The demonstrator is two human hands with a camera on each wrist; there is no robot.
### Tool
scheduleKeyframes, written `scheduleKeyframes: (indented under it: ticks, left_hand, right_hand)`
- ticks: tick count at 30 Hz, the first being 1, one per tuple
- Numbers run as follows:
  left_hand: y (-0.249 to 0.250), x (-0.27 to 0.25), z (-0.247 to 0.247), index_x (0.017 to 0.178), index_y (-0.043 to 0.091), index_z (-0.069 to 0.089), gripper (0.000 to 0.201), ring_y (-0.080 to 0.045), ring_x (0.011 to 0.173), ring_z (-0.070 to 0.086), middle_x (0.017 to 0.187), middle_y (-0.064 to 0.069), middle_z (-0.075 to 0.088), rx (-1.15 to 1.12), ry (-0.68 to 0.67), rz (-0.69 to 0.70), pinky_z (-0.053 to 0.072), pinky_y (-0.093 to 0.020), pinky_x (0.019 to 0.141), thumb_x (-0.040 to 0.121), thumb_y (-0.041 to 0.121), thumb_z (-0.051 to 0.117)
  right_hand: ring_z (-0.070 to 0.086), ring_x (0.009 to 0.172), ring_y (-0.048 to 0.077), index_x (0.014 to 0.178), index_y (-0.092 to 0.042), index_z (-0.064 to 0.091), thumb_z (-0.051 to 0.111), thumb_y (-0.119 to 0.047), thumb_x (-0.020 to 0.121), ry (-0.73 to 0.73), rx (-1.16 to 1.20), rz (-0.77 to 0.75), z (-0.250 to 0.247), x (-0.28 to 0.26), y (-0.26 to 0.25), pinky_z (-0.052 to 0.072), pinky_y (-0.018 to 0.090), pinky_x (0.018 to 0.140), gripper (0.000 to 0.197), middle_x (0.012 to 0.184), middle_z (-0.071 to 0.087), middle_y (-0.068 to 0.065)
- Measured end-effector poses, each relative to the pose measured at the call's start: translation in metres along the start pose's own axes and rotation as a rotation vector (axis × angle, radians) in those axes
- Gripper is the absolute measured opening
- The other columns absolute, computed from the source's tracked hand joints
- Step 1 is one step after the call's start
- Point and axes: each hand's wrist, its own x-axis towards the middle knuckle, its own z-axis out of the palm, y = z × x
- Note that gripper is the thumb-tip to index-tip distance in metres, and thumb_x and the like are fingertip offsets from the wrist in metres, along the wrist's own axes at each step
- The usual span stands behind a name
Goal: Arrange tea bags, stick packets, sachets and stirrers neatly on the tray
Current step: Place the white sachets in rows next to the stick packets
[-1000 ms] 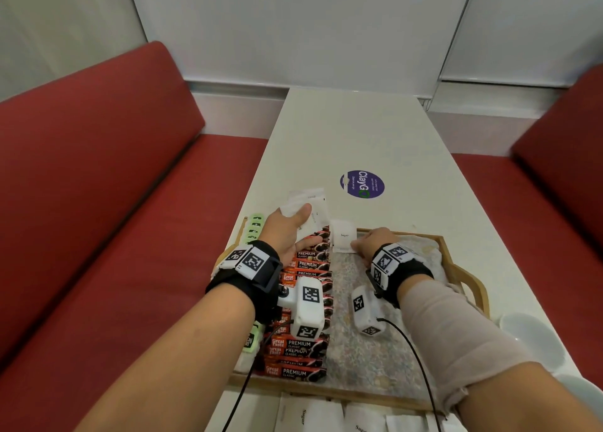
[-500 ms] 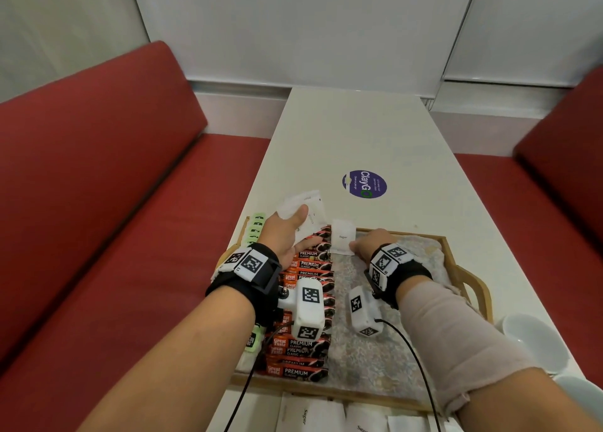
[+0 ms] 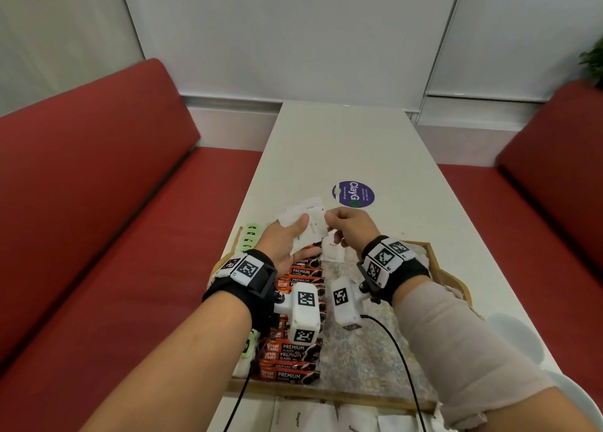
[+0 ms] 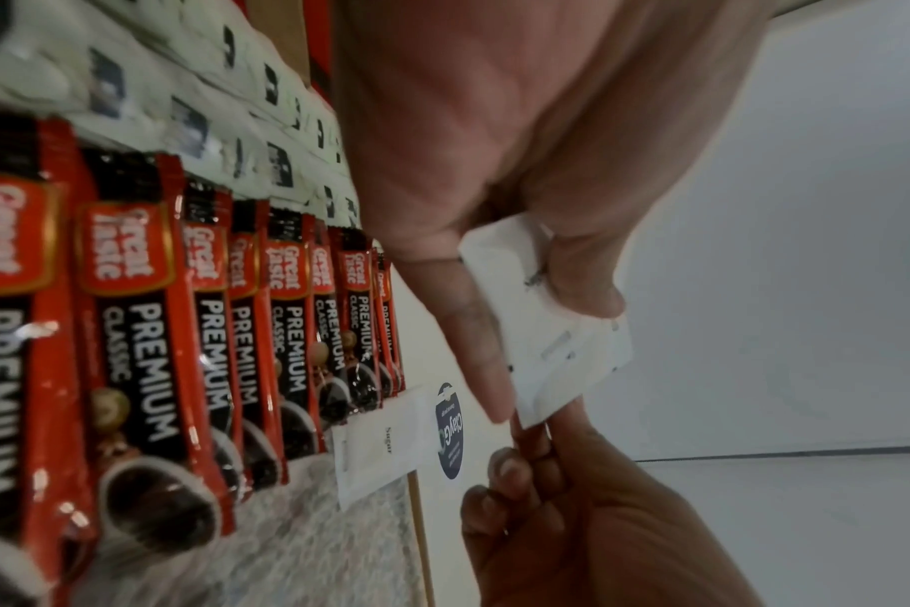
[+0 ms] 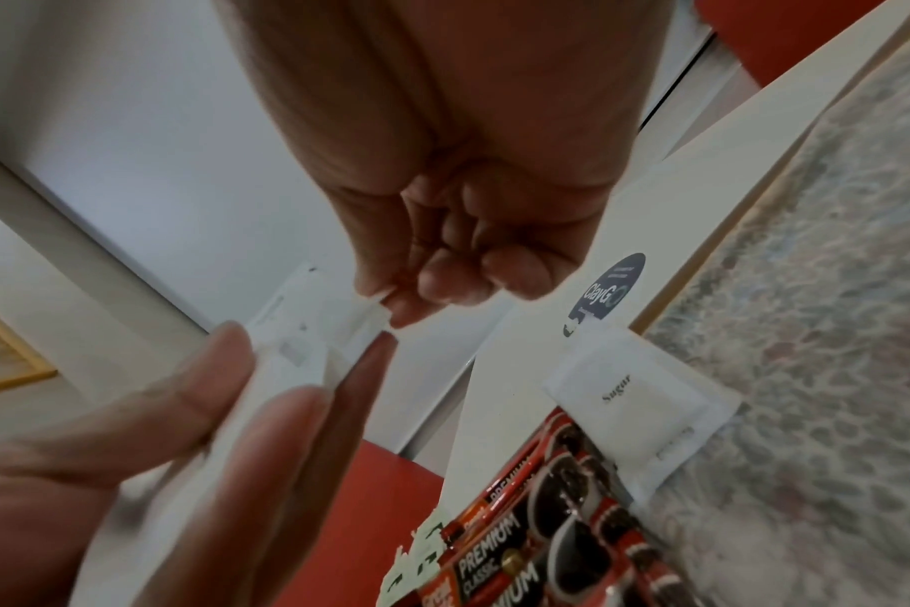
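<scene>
A small stack of white sugar sachets (image 3: pixel 305 222), count unclear, is held above the far edge of the wooden tray (image 3: pixel 434 255). The left hand (image 3: pixel 284 240) grips the stack between thumb and fingers; the right hand (image 3: pixel 349 227) pinches its corner with thumb and forefinger. One sugar sachet (image 3: pixel 332 251) lies on the tray's patterned liner beside a row of at least eight red-and-black coffee stick packets (image 3: pixel 295 350). Pale green packets (image 3: pixel 249 239) line the tray's left side. Several more sachets (image 3: pixel 300 420) lie on the white table (image 3: pixel 342 144).
</scene>
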Motion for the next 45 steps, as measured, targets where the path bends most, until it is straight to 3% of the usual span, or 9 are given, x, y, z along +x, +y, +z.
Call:
scheduleKeyframes:
  ticks: [8,11,19,22,24,26,34,40,45]
  left_hand:
    - [0.005,0.003,-0.007,0.126,0.011,0.055,0.033,-0.029,0.113,0.059,0.124,-0.011,0.062,-0.081,0.111,0.021,0.059,-0.03,0.054,0.094,0.019,0.057]
    - [0.004,0.006,-0.01,0.122,0.012,0.057,0.029,-0.031,0.116,0.057,0.126,-0.012,0.061,-0.09,0.126,0.019,0.059,-0.032,0.055,0.094,0.019,0.057]
    - [0.001,0.011,-0.013,0.098,0.019,0.06,0.005,-0.029,0.114,0.058,0.122,-0.011,0.063,-0.066,0.14,0.015,0.06,-0.04,0.068,0.094,0.019,0.057]
    - [0.001,0.012,-0.014,0.099,0.019,0.06,0.006,-0.03,0.112,0.059,0.121,-0.011,0.063,-0.064,0.146,0.017,0.06,-0.041,0.069,0.094,0.019,0.057]
    - [0.0,0.013,-0.015,0.1,0.019,0.06,0.007,-0.03,0.112,0.059,0.121,-0.011,0.063,-0.065,0.15,0.017,0.06,-0.041,0.068,0.093,0.02,0.058]
    - [0.0,0.014,-0.016,0.102,0.019,0.06,0.009,-0.03,0.113,0.059,0.122,-0.01,0.063,-0.065,0.146,0.019,0.06,-0.04,0.068,0.093,0.02,0.058]
    - [-0.003,0.016,-0.017,0.11,0.017,0.06,0.017,-0.029,0.116,0.057,0.125,-0.009,0.062,-0.077,0.147,0.018,0.061,-0.038,0.065,0.093,0.02,0.059]
    - [-0.001,0.014,-0.015,0.12,0.013,0.058,0.029,-0.029,0.114,0.059,0.123,-0.011,0.063,-0.103,0.137,-0.009,0.061,-0.037,0.064,0.093,0.022,0.059]
    - [0.003,0.01,-0.012,0.12,0.01,0.057,0.026,-0.029,0.106,0.062,0.117,-0.012,0.064,-0.169,0.118,-0.032,0.06,-0.04,0.065,0.094,0.017,0.056]
  right_hand:
    - [0.043,0.03,0.003,0.075,-0.013,0.055,0.055,-0.013,0.093,0.186,-0.128,0.171,-0.014,0.002,0.022,0.031,0.013,0.033,0.018,0.059,0.055,0.0]
    - [0.05,0.046,0.012,0.078,-0.011,0.056,0.058,-0.011,0.092,0.183,-0.164,0.282,-0.016,0.001,0.038,0.033,0.012,0.031,0.015,0.066,0.055,0.003]
    - [0.055,0.063,0.024,0.062,-0.013,0.054,0.056,-0.011,0.09,0.149,-0.297,0.463,-0.004,0.011,0.055,0.046,0.031,0.063,0.028,0.079,0.063,0.011]
    - [0.06,0.09,0.027,0.086,-0.009,0.065,0.054,-0.017,0.092,0.165,-0.282,0.506,-0.005,0.011,0.054,0.041,0.026,0.072,0.014,0.103,0.065,0.015]
    - [0.059,0.109,0.028,0.113,-0.006,0.064,0.054,-0.018,0.092,0.166,-0.295,0.476,-0.005,0.01,0.053,0.042,0.024,0.076,0.027,0.118,0.063,0.013]
    - [0.055,0.117,0.028,0.12,-0.003,0.058,0.043,-0.018,0.097,0.137,-0.34,0.486,-0.005,0.014,0.05,0.044,0.027,0.088,0.032,0.126,0.058,0.014]
    - [0.061,0.108,0.028,0.09,-0.014,0.055,0.064,-0.02,0.084,0.078,-0.497,0.451,-0.006,0.012,0.053,0.045,0.026,0.076,0.012,0.115,0.065,0.012]
    - [0.047,0.056,0.017,0.062,-0.01,0.048,0.055,-0.016,0.086,0.058,-0.756,0.473,-0.001,0.013,0.046,0.036,0.023,0.05,0.026,0.064,0.05,0.004]
    - [0.057,0.077,0.024,0.072,-0.014,0.053,0.057,-0.019,0.088,0.156,-0.464,0.183,-0.003,0.008,0.036,0.045,0.03,0.071,0.018,0.079,0.06,0.006]
